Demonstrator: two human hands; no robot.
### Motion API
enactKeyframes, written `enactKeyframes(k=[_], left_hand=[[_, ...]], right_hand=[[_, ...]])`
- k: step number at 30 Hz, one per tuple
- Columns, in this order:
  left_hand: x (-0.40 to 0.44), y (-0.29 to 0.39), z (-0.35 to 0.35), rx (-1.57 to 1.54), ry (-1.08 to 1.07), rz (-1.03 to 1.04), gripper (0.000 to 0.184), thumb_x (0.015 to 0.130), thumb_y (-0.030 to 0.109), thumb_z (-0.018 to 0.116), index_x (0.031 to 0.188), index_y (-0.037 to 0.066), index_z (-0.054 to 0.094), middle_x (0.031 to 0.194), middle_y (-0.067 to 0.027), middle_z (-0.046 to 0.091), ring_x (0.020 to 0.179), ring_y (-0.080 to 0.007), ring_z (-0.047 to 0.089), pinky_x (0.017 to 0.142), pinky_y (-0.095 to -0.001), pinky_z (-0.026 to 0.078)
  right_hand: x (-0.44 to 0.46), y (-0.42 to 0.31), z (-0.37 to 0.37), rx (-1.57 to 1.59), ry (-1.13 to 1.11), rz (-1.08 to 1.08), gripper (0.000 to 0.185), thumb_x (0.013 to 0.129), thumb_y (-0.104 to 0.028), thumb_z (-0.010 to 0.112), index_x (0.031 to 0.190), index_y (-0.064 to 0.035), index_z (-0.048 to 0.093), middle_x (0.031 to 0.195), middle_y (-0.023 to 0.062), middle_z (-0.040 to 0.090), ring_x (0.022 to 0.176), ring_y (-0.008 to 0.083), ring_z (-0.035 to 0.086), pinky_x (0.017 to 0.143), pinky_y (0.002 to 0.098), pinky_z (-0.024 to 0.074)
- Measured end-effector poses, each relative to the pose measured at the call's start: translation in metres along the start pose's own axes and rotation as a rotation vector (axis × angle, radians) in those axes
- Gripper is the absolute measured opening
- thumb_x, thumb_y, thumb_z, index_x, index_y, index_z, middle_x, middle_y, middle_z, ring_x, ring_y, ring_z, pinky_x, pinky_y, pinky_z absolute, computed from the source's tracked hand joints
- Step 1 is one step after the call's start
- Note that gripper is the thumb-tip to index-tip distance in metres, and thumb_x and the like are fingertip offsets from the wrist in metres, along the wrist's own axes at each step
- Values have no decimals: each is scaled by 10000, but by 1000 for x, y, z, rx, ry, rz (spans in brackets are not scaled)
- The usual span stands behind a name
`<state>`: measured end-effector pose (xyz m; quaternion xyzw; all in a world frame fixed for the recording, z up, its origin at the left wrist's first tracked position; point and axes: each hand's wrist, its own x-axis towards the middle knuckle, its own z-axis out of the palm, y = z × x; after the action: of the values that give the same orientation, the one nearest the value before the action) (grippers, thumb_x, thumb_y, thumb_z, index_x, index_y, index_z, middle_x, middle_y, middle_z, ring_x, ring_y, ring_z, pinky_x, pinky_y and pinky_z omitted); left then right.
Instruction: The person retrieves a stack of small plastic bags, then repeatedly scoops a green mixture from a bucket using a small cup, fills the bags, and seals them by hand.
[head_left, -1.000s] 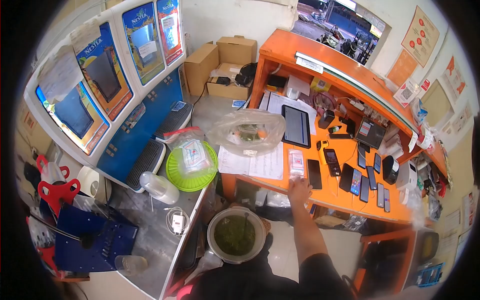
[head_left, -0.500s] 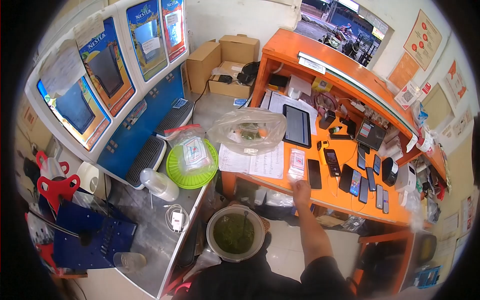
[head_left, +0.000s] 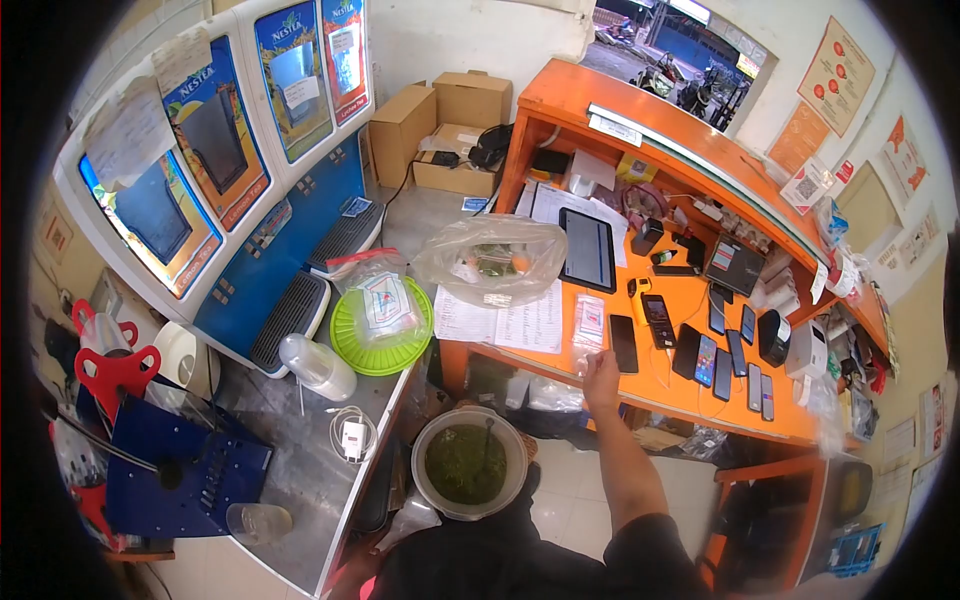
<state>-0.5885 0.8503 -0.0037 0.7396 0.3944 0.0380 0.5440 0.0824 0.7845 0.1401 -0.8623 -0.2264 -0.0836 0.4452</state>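
Observation:
My right hand is at the front edge of the orange desk, its fingers closed at the lower end of a clear plastic packet with a pink-edged label. A black phone lies just right of it. At the bottom edge, what seems to be part of my left arm shows dimly; its fingers cannot be made out. In front of my body stands a white bucket of chopped green stuff in liquid, with a dark handle sticking up. An open clear plastic bag with green and orange contents lies on the papers.
Several phones and a tablet lie on the orange desk. On the left grey counter are a lime-green basket, a white-filled bottle, a charger and a blue machine. Drink dispensers stand behind.
The view has shifted slightly. My right hand stays by the packet's lower end, now a little lower on it. More of the arm shows at the lower left.

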Motion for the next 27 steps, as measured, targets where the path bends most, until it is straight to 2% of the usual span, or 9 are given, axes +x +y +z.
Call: enactKeyframes(k=[5, 8, 10, 13, 15, 17, 21, 25, 27], left_hand=[[13, -33, -1, 200, -104, -26, 593, 884, 408, 714, 1395, 136, 585, 1174, -187, 698, 1076, -328, 684, 927, -409, 530], [19, -13, 0, 181, -87, -118, 516, 879, 387, 710, 1303, 99, 644, 1109, -194, 716, 1033, -325, 700, 903, -408, 540], [23, -12, 6, 13, -17, -398, 465, 891, 379, 707, 1187, 22, 675, 1066, -209, 724, 1013, -310, 710, 892, -396, 545], [31, 143, -17, 52, 21, -351, 393, 934, 332, 680, 1104, -23, 684, 1025, -182, 735, 963, -263, 719, 851, -364, 554], [50, 171, -8, -123, 30, -307, 363, 963, 305, 656, 1116, -24, 681, 1010, -152, 735, 950, -234, 713, 846, -344, 551], [67, 220, -7, -355, -37, -189, 337, 1011, 268, 609, 1194, -12, 647, 1032, -102, 719, 955, -185, 690, 841, -317, 545], [109, 301, 3, -621, -229, 52, 428, 1046, 271, 563, 1388, 20, 510, 1189, -87, 661, 1040, -154, 644, 848, -314, 539], [128, 326, 8, -817, -106, 12, 367, 1054, 272, 540, 1323, 23, 537, 1194, -115, 650, 1054, -178, 645, 860, -327, 544], [132, 306, 8, -539, -7, 71, 262, 1058, 211, 531, 1241, 51, 631, 1035, -27, 694, 943, -134, 663, 765, -277, 541]], right_hand=[[-8, 22, 19, 17, 141, 103, 166, 983, -96, 611, 981, -21, 463, 747, 138, 571, 687, 299, 583, 661, 393, 488], [0, 64, 34, 523, 246, 278, 182, 994, -98, 602, 995, -60, 424, 779, 98, 577, 738, 247, 622, 655, 367, 499], [-4, 31, 11, 1014, 175, 596, 204, 989, -69, 598, 1085, -75, 419, 968, 105, 622, 854, 216, 670, 792, 336, 576], [-13, 5, -7, 1237, 118, 524, 203, 986, -56, 596, 1029, -89, 400, 853, 98, 584, 826, 232, 655, 709, 344, 555], [-35, -67, -32, 1263, 42, 677, 245, 946, -3, 621, 1064, -92, 426, 880, 109, 601, 840, 243, 664, 770, 376, 585], [-68, -81, -34, 1343, -432, 667, 296, 926, 22, 640, 1143, -93, 473, 994, 111, 633, 919, 251, 672, 827, 401, 590], [-142, -169, -35, 1319, -924, 797, 317, 952, 2, 631, 1227, -70, 489, 1057, 85, 623, 903, 221, 674, 828, 381, 594], [-181, -173, -29, 1280, -1073, 785, 300, 951, -34, 659, 1212, -93, 524, 1082, 74, 653, 961, 186, 665, 863, 339, 557], [-192, -152, -22, 789, -1174, 397, 275, 955, -88, 681, 1188, -89, 534, 1112, 54, 636, 994, 185, 649, 858, 304, 536]])
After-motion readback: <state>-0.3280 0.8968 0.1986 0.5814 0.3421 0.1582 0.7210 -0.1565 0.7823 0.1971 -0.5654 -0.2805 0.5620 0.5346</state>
